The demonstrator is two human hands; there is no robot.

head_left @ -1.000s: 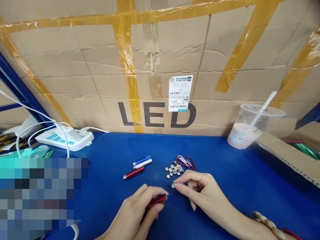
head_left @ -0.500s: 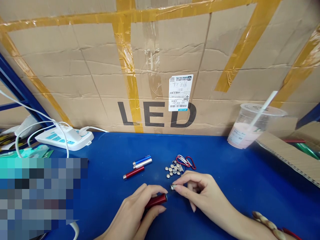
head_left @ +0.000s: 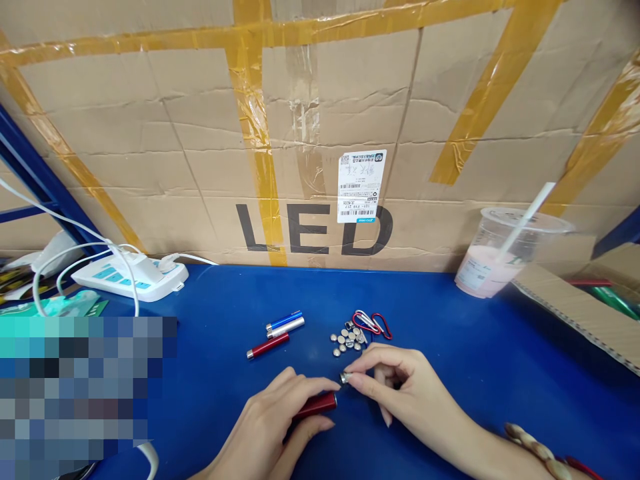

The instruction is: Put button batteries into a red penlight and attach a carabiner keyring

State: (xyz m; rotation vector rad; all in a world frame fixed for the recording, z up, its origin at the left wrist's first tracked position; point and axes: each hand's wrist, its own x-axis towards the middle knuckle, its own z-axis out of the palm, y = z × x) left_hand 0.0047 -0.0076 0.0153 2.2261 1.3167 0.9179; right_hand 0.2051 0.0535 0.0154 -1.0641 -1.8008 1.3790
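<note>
A dark red tube (head_left: 319, 405) lies in my left hand (head_left: 280, 413), its open end pointing right. My right hand (head_left: 400, 380) pinches a small silver metal cap (head_left: 344, 378) between thumb and forefinger, just above and right of the tube's end; the two parts are apart. Beyond my hands, several small silver pieces (head_left: 345, 339) lie in a loose pile, with red carabiners (head_left: 373, 323) behind them. To their left rest a blue tube (head_left: 285, 321), a silver tube (head_left: 286, 327) and another red tube (head_left: 269, 346).
A cup with a straw (head_left: 493, 260) stands at the back right beside a cardboard tray (head_left: 575, 313). At the back left sits a white power strip (head_left: 135, 277) with cables. A large cardboard box (head_left: 200, 133) rises behind the blue table (head_left: 215, 333).
The red tube in my left hand has shifted slightly right, toward the cap. The cap in my right hand sits a little lower.
</note>
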